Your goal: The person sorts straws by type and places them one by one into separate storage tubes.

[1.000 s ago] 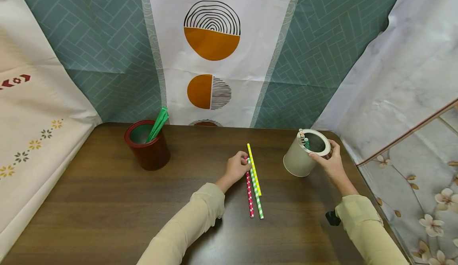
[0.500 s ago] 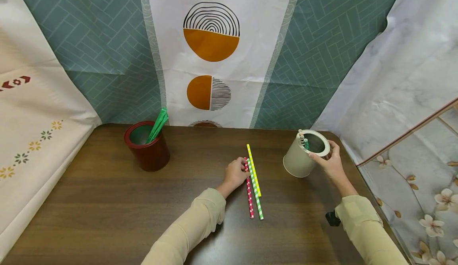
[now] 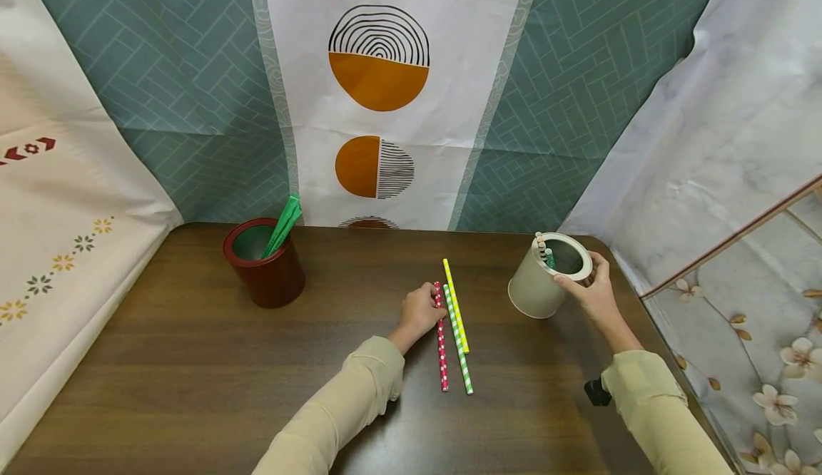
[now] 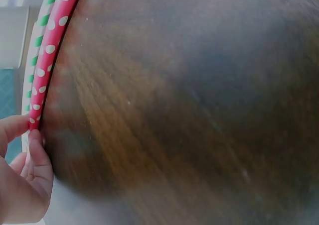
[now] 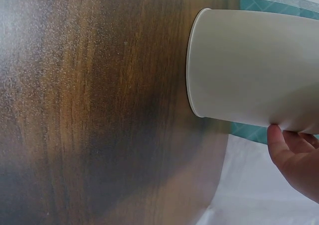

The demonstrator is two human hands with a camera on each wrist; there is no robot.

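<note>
My left hand (image 3: 420, 312) pinches a red paper straw with white dots (image 3: 442, 361) near its far end; the left wrist view shows thumb and finger on that straw (image 4: 48, 56). Just right of it lies a green-and-white striped straw (image 3: 464, 368), with a yellow straw (image 3: 454, 304) alongside. At the right, my right hand (image 3: 597, 293) holds a cream canister (image 3: 536, 289) near its rim, thumb in front and fingers on the far right side. Several straws (image 3: 546, 252) poke up inside that canister. Its base sits on the table in the right wrist view.
A dark red canister (image 3: 270, 279) holding a green folded item (image 3: 282, 225) stands at the back left of the brown table (image 3: 193, 375). Patterned cloth (image 3: 385, 204) hangs behind the table, with more cloth along both sides.
The red dotted straw has shifted slightly left with my left hand, widening its gap from the striped straw. My right hand and the cream canister stay put.
</note>
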